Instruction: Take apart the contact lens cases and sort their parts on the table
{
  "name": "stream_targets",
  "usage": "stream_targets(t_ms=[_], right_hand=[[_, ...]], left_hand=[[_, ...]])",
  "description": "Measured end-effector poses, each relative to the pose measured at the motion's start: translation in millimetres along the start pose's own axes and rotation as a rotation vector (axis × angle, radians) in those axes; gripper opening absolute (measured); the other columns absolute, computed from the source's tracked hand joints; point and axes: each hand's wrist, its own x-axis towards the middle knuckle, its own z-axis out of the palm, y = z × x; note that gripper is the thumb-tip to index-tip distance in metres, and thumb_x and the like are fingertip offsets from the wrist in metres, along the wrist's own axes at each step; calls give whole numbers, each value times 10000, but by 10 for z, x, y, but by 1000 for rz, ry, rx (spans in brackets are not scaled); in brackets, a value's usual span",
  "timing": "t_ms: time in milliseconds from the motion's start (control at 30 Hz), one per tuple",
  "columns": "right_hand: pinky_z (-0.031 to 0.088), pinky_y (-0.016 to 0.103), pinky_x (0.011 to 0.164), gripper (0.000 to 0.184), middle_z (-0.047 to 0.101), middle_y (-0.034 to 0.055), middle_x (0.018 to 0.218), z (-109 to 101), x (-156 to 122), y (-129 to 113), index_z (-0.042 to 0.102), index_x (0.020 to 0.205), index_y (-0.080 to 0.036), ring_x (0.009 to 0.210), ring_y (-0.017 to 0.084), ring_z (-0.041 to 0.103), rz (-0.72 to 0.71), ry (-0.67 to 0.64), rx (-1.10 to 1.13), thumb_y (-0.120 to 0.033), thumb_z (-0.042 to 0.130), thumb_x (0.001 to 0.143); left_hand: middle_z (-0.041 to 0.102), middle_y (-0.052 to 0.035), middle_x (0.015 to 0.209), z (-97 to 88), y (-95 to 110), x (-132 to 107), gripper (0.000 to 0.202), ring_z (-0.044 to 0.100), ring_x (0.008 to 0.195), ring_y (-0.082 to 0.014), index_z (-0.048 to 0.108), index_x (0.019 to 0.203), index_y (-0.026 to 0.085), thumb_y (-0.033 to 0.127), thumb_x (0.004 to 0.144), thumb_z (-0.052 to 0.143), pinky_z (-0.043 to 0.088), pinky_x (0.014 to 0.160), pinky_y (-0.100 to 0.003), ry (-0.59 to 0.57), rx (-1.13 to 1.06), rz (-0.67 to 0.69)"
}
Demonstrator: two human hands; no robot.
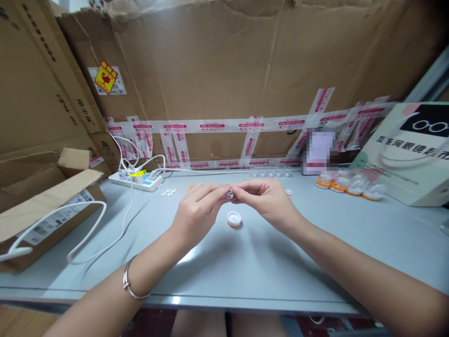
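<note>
Over the middle of the table, my left hand (198,210) and my right hand (264,201) meet, fingertips pinched on a small round white part with holes (229,194). Fingers cover much of it, so its exact kind is unclear. Just below them on the table sits a shallow round white cup with an orange base (234,219). Left of my hands lie several small white discs (168,191). More small white pieces (288,192) show just beyond my right hand. Something orange is partly hidden behind my left hand.
Clear domed pieces (270,172) line the table's back. Orange-based pieces with clear tops (349,186) stand right, near a paper bag (403,159). A power strip (136,180), white cable (101,234) and open cardboard box (52,210) occupy the left. A large carton (210,65) walls the back.
</note>
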Motion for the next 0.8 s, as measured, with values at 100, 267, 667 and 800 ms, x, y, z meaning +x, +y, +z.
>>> stream_targets(t_ms=[100,267,667,800], right_hand=[[534,331,700,168,716,35,703,11,-6,13,729,721,-192,671,162,651,17,22,32,-331,702,630],[528,319,692,172,702,25,659,46,5,80,713,661,-181,640,142,637,90,70,109,-332,732,581],[529,312,685,213,671,7,611,70,20,206,710,622,-172,596,123,614,170,114,221,-334,775,498],[530,323,710,208,675,10,626,83,13,204,709,629,-169,615,131,623,195,111,243,-341,759,524]], left_hand=[[684,-24,767,11,7,-4,173,609,697,-122,631,916,187,84,798,557,460,642,-231,8,22,24],[674,-16,732,42,4,-18,164,594,657,-115,627,900,179,76,794,556,447,610,-223,12,44,26],[653,-36,745,113,-15,-85,151,581,693,-129,615,880,172,99,834,492,465,649,-242,-44,22,-15],[657,-39,765,124,-20,-100,164,580,701,-130,613,889,183,106,845,474,466,649,-245,-35,30,-6]])
